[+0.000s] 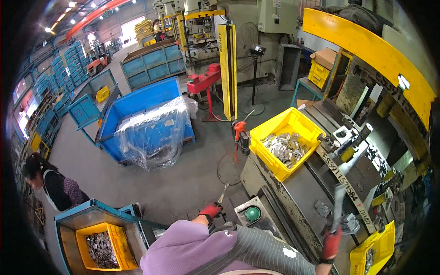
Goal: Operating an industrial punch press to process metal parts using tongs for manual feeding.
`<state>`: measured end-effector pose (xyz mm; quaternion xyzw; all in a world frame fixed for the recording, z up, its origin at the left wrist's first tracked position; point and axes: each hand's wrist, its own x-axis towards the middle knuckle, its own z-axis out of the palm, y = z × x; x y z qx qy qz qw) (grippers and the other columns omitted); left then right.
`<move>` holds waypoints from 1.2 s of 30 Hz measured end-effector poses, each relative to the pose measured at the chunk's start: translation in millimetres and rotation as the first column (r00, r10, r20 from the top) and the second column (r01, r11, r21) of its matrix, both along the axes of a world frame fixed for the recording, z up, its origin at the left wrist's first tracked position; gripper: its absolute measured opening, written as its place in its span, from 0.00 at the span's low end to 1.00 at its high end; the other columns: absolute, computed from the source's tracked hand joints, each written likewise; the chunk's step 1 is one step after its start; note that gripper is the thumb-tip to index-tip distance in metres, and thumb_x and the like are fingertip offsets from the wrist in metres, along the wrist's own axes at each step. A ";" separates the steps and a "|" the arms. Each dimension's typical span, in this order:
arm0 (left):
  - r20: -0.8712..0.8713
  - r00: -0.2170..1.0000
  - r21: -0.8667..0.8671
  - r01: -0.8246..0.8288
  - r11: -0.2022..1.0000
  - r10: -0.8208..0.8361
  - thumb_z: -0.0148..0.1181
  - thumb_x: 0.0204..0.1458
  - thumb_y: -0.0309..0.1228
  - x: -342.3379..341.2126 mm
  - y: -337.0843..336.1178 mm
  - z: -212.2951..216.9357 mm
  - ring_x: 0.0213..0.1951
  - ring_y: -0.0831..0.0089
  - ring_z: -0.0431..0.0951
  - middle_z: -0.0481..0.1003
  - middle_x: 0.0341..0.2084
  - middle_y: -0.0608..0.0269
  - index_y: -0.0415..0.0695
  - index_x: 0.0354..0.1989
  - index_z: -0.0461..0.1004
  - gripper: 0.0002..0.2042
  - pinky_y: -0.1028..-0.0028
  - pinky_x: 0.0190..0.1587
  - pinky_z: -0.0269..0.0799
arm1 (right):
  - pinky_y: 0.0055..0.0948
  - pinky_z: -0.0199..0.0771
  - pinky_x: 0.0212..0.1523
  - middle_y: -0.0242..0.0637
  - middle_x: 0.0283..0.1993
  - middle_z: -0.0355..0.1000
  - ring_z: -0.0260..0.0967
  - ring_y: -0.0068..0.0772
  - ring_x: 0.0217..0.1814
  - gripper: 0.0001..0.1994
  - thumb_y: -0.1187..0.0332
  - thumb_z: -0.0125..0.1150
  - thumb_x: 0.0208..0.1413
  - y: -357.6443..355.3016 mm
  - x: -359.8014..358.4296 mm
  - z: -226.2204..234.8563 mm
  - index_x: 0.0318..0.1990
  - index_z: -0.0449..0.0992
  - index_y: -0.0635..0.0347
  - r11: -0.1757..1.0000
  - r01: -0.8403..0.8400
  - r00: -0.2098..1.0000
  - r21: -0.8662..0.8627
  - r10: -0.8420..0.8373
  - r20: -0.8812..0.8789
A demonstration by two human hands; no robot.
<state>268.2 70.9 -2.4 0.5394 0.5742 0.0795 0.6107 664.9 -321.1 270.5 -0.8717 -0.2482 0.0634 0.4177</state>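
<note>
My left hand (211,211), in a red glove, is closed round a slim silver metal piece with a forked tip (224,192), too small to name surely. It is beside a control box with a round green button (252,213). At the press bed, my right hand (332,243), also red-gloved, grips a long flat metal tool (339,206) pointing away from me. Left of that tool's tip, a stamped metal part (322,209) lies on the bed (300,185). More stamped parts (350,223) rest to its right, near the die (362,151).
A yellow crate (284,174) of metal parts stands on the bed's far left corner. Another yellow crate (388,243) sits at right. At lower left, a blue cart (64,229) holds a yellow bin (126,245). A person (64,185) is at far left. Beyond is a blue container (107,137).
</note>
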 end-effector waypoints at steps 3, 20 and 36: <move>0.040 0.997 0.114 0.061 0.992 -0.066 0.60 0.41 0.44 34.6 10.5 10.4 0.35 0.64 0.73 0.74 0.36 0.55 0.40 0.41 0.70 0.23 0.65 0.41 0.67 | 0.36 0.65 0.44 0.45 0.44 0.67 0.66 0.40 0.43 0.29 0.71 0.62 0.41 -50.0 -72.5 -92.4 0.53 0.61 0.66 0.992 0.051 0.955 -0.115 -0.015 0.296; 0.204 0.790 -0.293 0.613 0.734 -0.578 0.66 0.40 0.36 138.5 25.9 75.1 0.18 0.73 0.68 0.68 0.18 0.66 0.45 0.29 0.68 0.14 0.71 0.19 0.64 | 0.31 0.67 0.42 0.44 0.41 0.70 0.68 0.34 0.39 0.32 0.66 0.70 0.32 -181.4 -190.8 -213.8 0.48 0.64 0.67 0.708 0.611 0.430 -0.355 -0.673 -0.601; -0.055 0.737 -0.030 0.673 0.739 -0.673 0.72 0.30 0.34 157.1 6.7 72.7 0.31 0.66 0.73 0.68 0.39 0.55 0.40 0.47 0.58 0.35 0.69 0.24 0.71 | 0.35 0.69 0.39 0.41 0.39 0.71 0.69 0.38 0.37 0.27 0.66 0.65 0.37 -167.4 -197.3 -208.7 0.48 0.66 0.61 0.540 0.842 0.382 0.023 -0.565 -0.732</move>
